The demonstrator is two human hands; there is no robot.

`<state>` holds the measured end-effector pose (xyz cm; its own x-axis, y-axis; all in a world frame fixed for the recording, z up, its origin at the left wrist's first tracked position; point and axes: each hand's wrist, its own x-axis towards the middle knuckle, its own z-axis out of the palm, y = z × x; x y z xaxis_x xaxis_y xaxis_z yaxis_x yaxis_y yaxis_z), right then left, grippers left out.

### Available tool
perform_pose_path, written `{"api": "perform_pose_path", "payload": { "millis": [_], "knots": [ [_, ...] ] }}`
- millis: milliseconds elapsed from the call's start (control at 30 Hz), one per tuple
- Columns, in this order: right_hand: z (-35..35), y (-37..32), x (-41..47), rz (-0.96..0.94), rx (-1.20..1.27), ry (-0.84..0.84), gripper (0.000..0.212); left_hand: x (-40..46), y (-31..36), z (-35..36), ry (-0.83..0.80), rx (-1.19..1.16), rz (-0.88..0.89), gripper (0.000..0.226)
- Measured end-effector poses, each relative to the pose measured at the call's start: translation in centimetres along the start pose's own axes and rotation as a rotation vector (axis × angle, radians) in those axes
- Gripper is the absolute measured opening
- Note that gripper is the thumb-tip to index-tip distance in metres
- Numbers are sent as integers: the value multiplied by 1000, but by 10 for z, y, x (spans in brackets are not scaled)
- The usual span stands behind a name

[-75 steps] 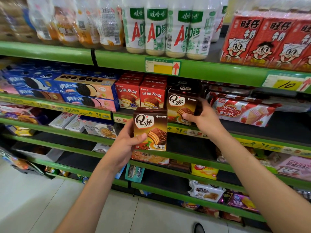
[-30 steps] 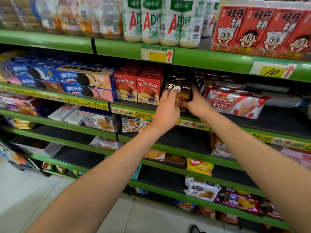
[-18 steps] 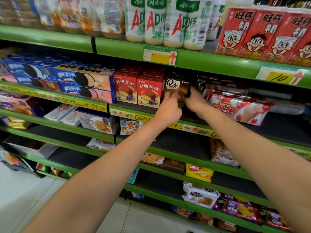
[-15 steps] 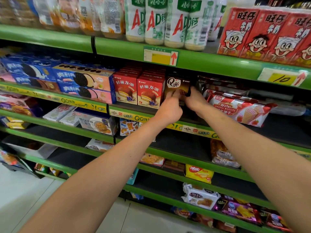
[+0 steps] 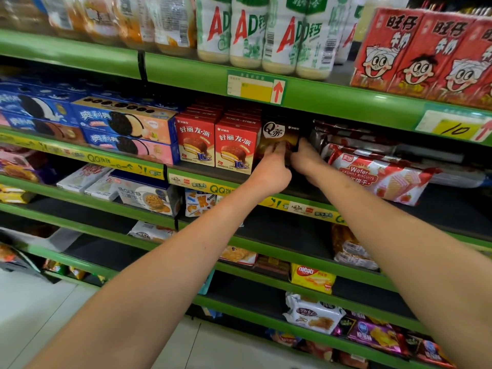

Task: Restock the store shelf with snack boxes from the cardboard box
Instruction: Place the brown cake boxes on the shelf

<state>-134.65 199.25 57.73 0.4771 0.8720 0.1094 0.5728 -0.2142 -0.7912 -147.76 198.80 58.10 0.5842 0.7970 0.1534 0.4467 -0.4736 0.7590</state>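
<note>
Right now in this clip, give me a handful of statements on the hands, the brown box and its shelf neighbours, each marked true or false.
1. Both hands, the left hand and the right hand, are on the brown Q-pie box. True.
2. The brown box stands to the left of the red pie boxes. False: it stands to their right.
3. The wafer biscuit pack lies to the right of the hands. True.
4. The AD milk bottles stand one shelf below the brown box. False: they stand on the shelf above.
5. The left hand holds a second box away from the shelf. False: it is at the brown box on the shelf.
</note>
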Motion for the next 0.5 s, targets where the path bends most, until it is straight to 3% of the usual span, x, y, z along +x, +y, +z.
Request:
{"api": "perform_pose_path", "payload": {
  "millis": [200,500],
  "knots": [
    [3,3,2,62,5,2,42,-11,-10,-12,105,-32,0,55],
    [6,0,-1,71,25,13,48,-7,-7,-20,85,-6,-23,48]
  ]
}}
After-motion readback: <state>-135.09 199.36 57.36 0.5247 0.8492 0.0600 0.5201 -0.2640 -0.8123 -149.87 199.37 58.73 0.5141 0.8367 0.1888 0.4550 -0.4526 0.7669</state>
